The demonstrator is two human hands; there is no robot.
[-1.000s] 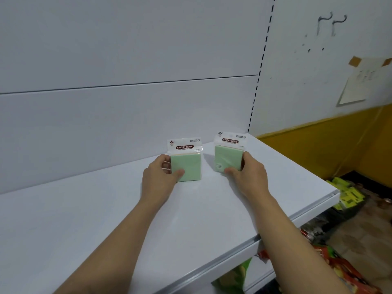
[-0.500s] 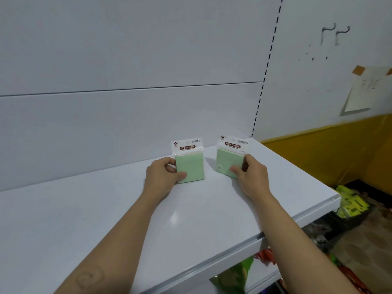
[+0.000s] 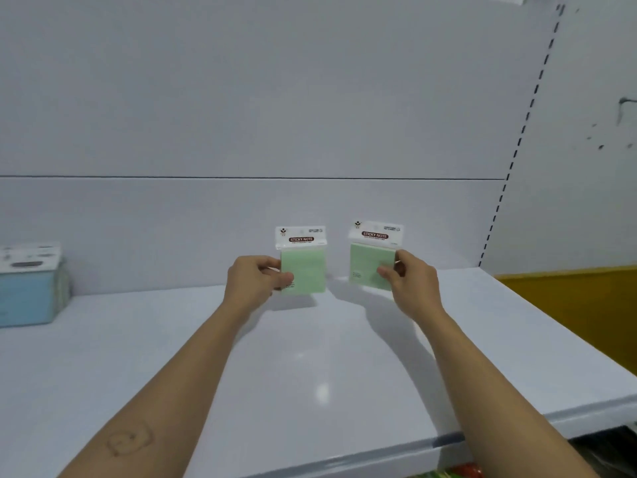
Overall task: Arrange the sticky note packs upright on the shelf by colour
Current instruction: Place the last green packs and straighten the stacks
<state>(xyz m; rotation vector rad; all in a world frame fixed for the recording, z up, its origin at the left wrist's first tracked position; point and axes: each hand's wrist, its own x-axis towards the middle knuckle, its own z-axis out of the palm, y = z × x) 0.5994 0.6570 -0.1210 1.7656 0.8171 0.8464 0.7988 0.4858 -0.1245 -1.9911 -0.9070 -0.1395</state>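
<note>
Green is the colour in hand: the left hand (image 3: 256, 282) pinches one green pack (image 3: 302, 267) by its edge, and the right hand (image 3: 410, 284) pinches a second green pack (image 3: 370, 262), both upright near the back of the white shelf (image 3: 310, 374), a gap between them. Far left stands a blue pack (image 3: 29, 288). I'd judge the sorting barely begun, with these two not yet let go.
</note>
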